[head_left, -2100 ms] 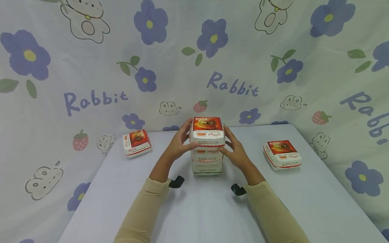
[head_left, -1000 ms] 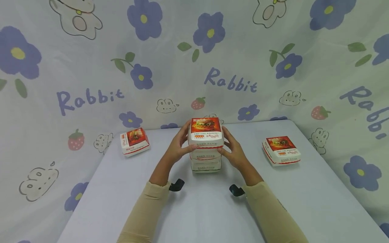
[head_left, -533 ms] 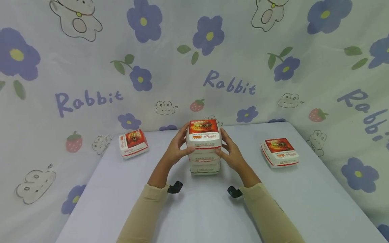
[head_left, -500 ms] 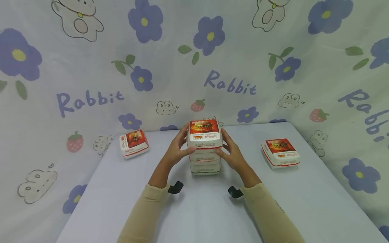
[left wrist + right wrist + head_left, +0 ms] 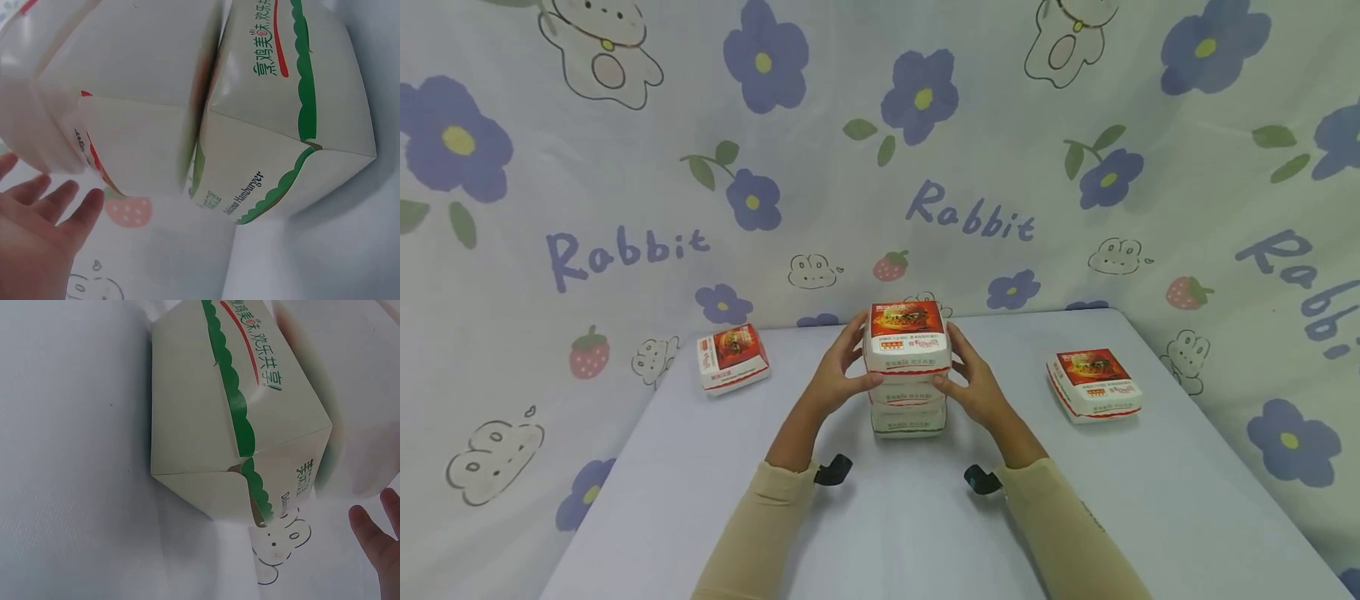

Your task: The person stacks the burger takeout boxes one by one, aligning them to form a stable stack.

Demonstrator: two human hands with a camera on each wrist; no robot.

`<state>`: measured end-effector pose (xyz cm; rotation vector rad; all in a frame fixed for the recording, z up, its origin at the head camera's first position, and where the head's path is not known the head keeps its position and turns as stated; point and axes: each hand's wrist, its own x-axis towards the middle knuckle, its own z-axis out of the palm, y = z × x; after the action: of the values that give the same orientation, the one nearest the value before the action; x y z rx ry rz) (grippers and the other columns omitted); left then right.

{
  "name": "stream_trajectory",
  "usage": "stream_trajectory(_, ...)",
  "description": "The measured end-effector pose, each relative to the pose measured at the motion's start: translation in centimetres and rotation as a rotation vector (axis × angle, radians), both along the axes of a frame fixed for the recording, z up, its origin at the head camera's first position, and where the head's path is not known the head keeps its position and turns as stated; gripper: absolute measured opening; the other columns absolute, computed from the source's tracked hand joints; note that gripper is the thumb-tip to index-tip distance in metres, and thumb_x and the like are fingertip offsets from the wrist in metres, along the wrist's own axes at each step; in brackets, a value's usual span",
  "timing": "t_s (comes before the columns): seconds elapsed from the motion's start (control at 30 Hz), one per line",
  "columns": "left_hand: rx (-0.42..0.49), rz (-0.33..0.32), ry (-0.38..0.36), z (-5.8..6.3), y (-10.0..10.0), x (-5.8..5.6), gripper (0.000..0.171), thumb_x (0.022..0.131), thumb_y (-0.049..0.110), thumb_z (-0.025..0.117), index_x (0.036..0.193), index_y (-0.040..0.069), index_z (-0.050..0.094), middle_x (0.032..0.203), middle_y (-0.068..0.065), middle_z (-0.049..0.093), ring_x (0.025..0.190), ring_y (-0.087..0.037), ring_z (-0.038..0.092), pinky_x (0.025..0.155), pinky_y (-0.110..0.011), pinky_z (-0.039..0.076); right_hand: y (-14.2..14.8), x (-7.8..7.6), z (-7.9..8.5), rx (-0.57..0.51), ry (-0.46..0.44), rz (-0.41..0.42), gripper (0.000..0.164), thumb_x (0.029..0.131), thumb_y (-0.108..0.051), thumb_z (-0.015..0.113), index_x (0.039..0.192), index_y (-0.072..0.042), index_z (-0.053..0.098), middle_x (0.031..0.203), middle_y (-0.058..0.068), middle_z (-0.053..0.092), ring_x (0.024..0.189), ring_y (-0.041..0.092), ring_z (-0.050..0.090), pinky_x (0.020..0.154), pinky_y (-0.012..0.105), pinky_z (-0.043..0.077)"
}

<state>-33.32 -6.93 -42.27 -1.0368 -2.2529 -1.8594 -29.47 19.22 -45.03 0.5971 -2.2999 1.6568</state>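
In the head view, three cardboard burger boxes stand stacked in the middle of the white table. The top burger box (image 5: 907, 340), with a red burger picture on its lid, is held between both hands. My left hand (image 5: 841, 371) grips its left side, thumb at the lower front corner. On the right side my right hand (image 5: 976, 379) grips it the same way. Below lie a red-trimmed middle box (image 5: 908, 394) and a green-trimmed bottom box (image 5: 908, 422), which also shows large in the left wrist view (image 5: 269, 112) and the right wrist view (image 5: 244, 406). Both hands' far fingers are partly hidden.
A burger box (image 5: 733, 358) lies turned at the table's back left. Another burger box (image 5: 1093, 385) lies at the right. Behind the table hangs a printed curtain (image 5: 820, 167) with flowers and rabbits. Dark wrist-camera mounts (image 5: 833, 470) stick out from the sleeves.
Over the two seconds the top box has come down slightly onto the middle box, both hands with it. In the last half second the thumbs shift slightly lower; the other boxes stay put.
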Motion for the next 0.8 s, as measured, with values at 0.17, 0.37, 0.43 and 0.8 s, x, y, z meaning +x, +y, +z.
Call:
stream_trajectory(0.17,-0.016,0.003,-0.02,1.8,0.1,1.4,0.098,0.08,0.022,0.079,0.156,0.008,0.018,0.16,-0.009,0.018,0.144,-0.03,0.022,0.11,-0.055,0.028,-0.1,0.0,0.1,0.002,-0.005,-0.003,0.087,0.088,-0.037,0.068,0.157,-0.019,0.018,0.159,0.0,0.022,0.143,0.027,0.025,0.109,0.05,0.033)
stream_trajectory(0.37,-0.035,0.028,-0.037,2.9,0.1,2.6,0.099,0.08,0.026,0.08,0.155,0.005,0.019,0.16,-0.011,0.018,0.143,-0.033,0.024,0.109,-0.055,0.031,-0.3,0.1,0.1,0.023,-0.014,-0.009,0.086,0.089,-0.037,0.067,0.157,-0.022,0.017,0.159,0.0,0.021,0.144,0.027,0.024,0.109,0.052,0.033)
stream_trajectory(0.43,-0.031,0.026,-0.044,2.7,0.1,2.5,0.099,0.079,0.023,0.08,0.155,0.005,0.019,0.16,-0.011,0.018,0.143,-0.033,0.024,0.109,-0.055,0.03,-0.3,0.1,0.1,0.026,-0.013,-0.013,0.086,0.089,-0.037,0.067,0.157,-0.022,0.017,0.159,-0.001,0.021,0.144,0.027,0.024,0.109,0.052,0.032)
stream_trajectory(0.8,-0.026,0.043,-0.037,0.2,-0.5,0.7,0.101,0.076,0.036,0.082,0.156,0.026,0.021,0.161,-0.002,0.018,0.144,-0.021,0.024,0.111,-0.051,0.029,-0.2,0.3,0.6,0.038,-0.02,-0.025,0.093,0.087,-0.038,0.07,0.158,-0.019,0.014,0.16,0.002,0.019,0.144,0.027,0.023,0.109,0.05,0.032)
